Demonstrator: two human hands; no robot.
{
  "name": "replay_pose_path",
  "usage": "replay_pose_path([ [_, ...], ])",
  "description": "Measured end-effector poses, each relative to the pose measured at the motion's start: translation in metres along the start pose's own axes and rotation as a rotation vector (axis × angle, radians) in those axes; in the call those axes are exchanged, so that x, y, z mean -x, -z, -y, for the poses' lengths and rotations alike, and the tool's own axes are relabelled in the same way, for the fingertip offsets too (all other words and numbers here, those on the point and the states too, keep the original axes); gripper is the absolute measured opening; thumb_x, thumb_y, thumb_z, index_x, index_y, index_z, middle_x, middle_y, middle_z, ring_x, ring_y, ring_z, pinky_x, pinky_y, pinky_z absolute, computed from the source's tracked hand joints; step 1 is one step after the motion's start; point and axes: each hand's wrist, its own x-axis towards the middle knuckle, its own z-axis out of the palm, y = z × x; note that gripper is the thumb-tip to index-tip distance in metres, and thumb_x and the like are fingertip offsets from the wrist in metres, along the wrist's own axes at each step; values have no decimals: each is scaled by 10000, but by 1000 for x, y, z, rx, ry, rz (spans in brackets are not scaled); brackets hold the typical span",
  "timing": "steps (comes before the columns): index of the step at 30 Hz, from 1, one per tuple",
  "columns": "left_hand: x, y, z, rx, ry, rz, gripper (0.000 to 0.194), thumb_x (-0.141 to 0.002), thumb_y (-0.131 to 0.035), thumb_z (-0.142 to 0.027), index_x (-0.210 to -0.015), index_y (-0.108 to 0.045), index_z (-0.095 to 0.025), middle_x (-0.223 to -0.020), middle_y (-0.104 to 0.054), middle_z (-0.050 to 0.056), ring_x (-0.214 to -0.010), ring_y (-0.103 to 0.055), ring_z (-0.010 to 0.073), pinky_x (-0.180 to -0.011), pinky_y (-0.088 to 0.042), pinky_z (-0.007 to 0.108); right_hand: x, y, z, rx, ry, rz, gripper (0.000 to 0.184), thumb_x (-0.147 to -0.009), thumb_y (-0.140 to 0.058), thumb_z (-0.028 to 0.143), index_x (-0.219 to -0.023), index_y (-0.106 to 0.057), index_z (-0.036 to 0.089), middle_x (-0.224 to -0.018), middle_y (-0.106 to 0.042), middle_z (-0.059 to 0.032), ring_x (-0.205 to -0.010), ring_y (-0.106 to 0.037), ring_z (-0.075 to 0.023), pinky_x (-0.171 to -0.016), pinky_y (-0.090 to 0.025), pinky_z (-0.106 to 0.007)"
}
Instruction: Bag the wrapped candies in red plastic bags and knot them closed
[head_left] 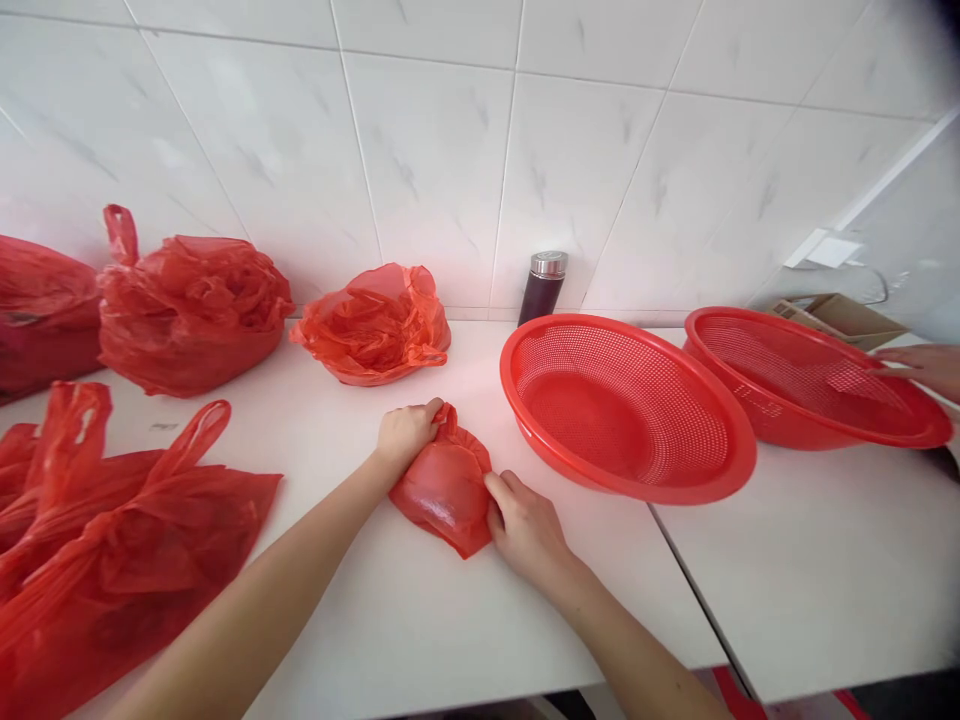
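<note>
A small red plastic bag (444,489), bulging with something inside, lies on the white counter (420,610) in front of me. My left hand (406,435) is closed on the bag's gathered top. My right hand (525,525) grips the bag's right side with curled fingers. What the bag holds is hidden by the plastic.
Two red colander baskets (626,405) (814,375) sit to the right; another person's hand (926,368) touches the far one. More red plastic bags (375,325) (191,310) (112,540) lie behind and left. A dark flask (542,287) stands against the tiled wall.
</note>
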Motion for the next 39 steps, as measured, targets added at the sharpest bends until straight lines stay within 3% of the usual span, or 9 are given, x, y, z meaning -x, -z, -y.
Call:
replay_pose_path([
  [3, 0, -1, -1, -2, 14, -13, 309, -940, -535, -376, -1155, -600, -163, -1008, -664, 64, -851, -651, 183, -786, -545, 396, -1, 3, 3, -93, -7, -134, 356, -850, -408, 73, -1168, -534, 172, -1081, -574, -110, -861, -599, -208, -659, -491, -308],
  [5, 0, -2, -2, -1, 18, -19, 307, -939, -538, -375, -1149, -601, -160, -999, -664, 62, -844, -651, 182, -779, -546, 393, -2, 7, 8, -161, 73, -250, 454, -881, -388, 82, -1319, -468, 170, -1302, -495, -148, -1137, -536, -241, -878, -501, -372],
  [9, -1, -2, -2, 11, 17, -26, 312, -940, -535, -378, -1155, -599, -161, -982, -666, 58, -829, -652, 180, -771, -546, 390, -2, 9, 19, -109, 261, -128, 471, -959, -458, 322, -1429, -430, 305, -1572, -251, -77, -1429, -230, -337, -1116, -271, -590],
  [15, -2, -5, 0, 63, 40, -45, 314, -942, -526, -393, -1130, -606, -156, -955, -668, 55, -821, -650, 181, -781, -538, 400, -1, 1, 16, -89, 161, 63, 496, -984, -406, 460, -1436, -448, 259, -1567, -300, -83, -1424, -281, -335, -1119, -279, -592],
  [21, -4, -2, -3, 225, 21, -100, 307, -951, -488, -407, -1054, -626, -152, -947, -672, 62, -841, -645, 192, -806, -513, 409, 0, 0, 9, -94, 154, 51, 495, -979, -438, 436, -1429, -459, 229, -1543, -342, -108, -1419, -313, -309, -1132, -281, -567],
  [26, -1, 10, -13, 487, -177, -76, 449, -995, -238, -428, -931, -631, -219, -1005, -713, 29, -905, -647, 169, -834, -484, 279, 0, -6, 3, -136, 163, -2, 491, -944, -517, 383, -1405, -490, 216, -1510, -401, -119, -1394, -355, -297, -1132, -300, -546],
  [29, 5, 15, -18, 577, -245, -27, 465, -979, -223, -469, -917, -620, -234, -973, -723, 0, -830, -647, 159, -777, -488, 256, 0, -9, 1, -205, 166, -81, 438, -921, -549, 329, -1345, -550, 219, -1434, -492, -106, -1324, -434, -270, -1092, -380, -505],
  [34, 12, 17, -10, 543, -172, 15, 453, -957, -260, -482, -782, -594, -232, -720, -660, 0, -645, -585, 172, -624, -453, 281, 2, -10, 11, -312, 201, -136, 448, -889, -556, 233, -1337, -546, 206, -1348, -556, -93, -1230, -486, -242, -1045, -446, -453],
  [39, 7, 13, 0, 365, -55, 39, 358, -957, -376, -407, -781, -616, -209, -674, -626, 4, -598, -553, 161, -617, -442, 305, 2, -15, 19, -316, 155, -110, 484, -873, -535, 203, -1356, -523, 186, -1374, -535, -97, -1188, -508, -254, -1006, -481, -449],
])
